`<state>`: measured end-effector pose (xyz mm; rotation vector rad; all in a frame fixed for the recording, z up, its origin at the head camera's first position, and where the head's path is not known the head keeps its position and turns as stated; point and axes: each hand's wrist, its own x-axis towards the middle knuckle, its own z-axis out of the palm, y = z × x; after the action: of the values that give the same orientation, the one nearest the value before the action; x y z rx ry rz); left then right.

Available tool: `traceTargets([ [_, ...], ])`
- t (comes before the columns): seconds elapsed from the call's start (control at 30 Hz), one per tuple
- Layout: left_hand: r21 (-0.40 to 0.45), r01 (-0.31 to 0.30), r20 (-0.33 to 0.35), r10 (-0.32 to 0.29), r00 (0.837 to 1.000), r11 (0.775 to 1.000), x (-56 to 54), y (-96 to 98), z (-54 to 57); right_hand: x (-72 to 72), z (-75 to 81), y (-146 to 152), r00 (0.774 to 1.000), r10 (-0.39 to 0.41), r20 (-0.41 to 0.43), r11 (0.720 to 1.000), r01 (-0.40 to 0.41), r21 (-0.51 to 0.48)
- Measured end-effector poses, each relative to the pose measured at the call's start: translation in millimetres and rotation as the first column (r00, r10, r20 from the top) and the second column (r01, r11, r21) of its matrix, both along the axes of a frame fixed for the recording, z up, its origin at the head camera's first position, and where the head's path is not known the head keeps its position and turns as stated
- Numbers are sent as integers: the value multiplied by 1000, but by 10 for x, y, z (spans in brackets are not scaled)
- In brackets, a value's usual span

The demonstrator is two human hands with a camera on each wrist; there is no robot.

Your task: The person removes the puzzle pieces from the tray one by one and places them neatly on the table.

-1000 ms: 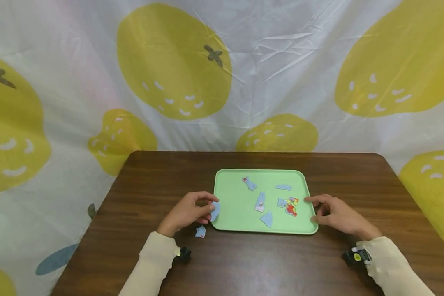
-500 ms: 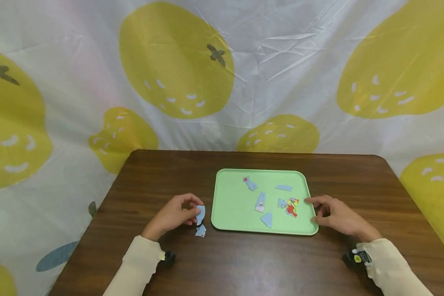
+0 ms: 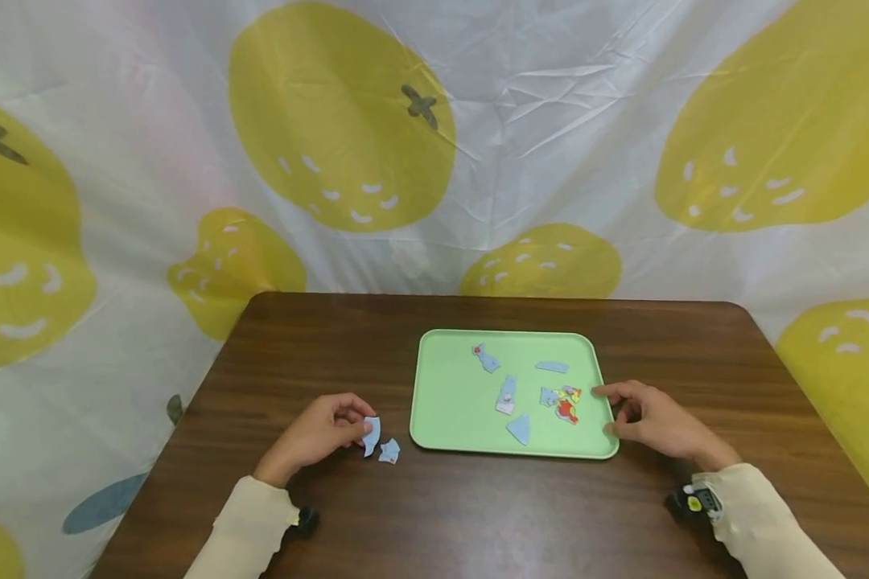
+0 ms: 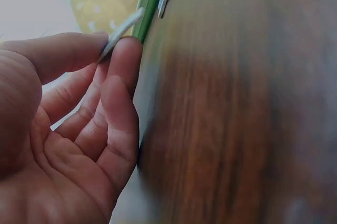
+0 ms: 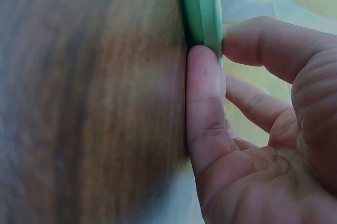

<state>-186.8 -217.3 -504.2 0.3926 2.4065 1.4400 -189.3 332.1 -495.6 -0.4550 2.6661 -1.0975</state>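
In the head view my left hand [image 3: 327,428] pinches a light-blue curved puzzle piece [image 3: 372,437] by its edge, left of the green tray [image 3: 449,444]. The left wrist view shows this piece [image 4: 120,33] edge-on, between thumb and fingertip. A smaller blue puzzle piece [image 3: 389,451] with a red mark lies on the table right beside it. My right hand [image 3: 644,416] holds the tray's right rim, its thumb and a finger against the edge; the right wrist view shows the fingertips right at the rim [image 5: 206,8].
On the tray lie several loose pieces: a blue one with a red spot [image 3: 487,359], a long one [image 3: 506,395], a triangular one [image 3: 519,429], a thin strip [image 3: 553,367] and a red-yellow cluster [image 3: 566,410]. A lemon-patterned curtain [image 3: 434,265] hangs behind the brown table [image 3: 478,515].
My left hand has carried the curved piece left from the tray's edge, over the small piece, to that piece's left. The right hand has stayed at the rim.
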Motion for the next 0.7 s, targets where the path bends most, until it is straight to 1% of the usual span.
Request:
traceTargets([
  [0.2,-30,-20,-18,20,1000,999,40,-38,-6,3,11,-12,1000,5,4,1000,-5,1],
  [0.4,-125,-23,-101,10,995,992,64,-67,-24,-5,18,-5,1000,4,2,1000,-4,10],
  [0.53,-158,-31,-151,6,989,987,58,-78,-48,-6,18,3,1000,3,9,1000,-3,15],
  [0.6,-175,-46,-166,16,986,983,54,-77,-53,-7,20,3,1000,4,5,1000,-4,16],
  [0.7,-197,-70,-170,37,985,978,52,-74,-52,-4,20,-1,1000,1,8,1000,-1,18],
])
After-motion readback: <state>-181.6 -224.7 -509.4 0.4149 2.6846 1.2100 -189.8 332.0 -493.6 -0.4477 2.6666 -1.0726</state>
